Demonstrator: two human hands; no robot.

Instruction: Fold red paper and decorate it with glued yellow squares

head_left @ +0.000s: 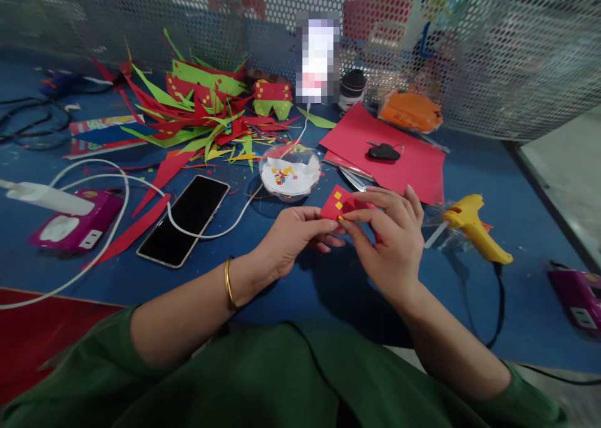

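My left hand [293, 237] grips a small red paper piece [331, 204] by its lower left edge. A few yellow squares sit in a row on the paper. At the paper's lower edge, the thumb and index fingertip of my right hand [393, 246] come together on a small yellow paper square [340, 218]. The other right fingers are spread over the right part of the paper and hide it. Just beyond my hands stands a clear round dish [310, 189] with white paper and small coloured bits in it.
A dark phone [185, 221] and a white cable [244, 212] lie to the left. Cut red and green paper strips [188, 112] are heaped behind. Scissors [351, 179], red sheets [413, 162] and a key [384, 151] lie beyond my right hand. A yellow glue gun [479, 228] rests rightward.
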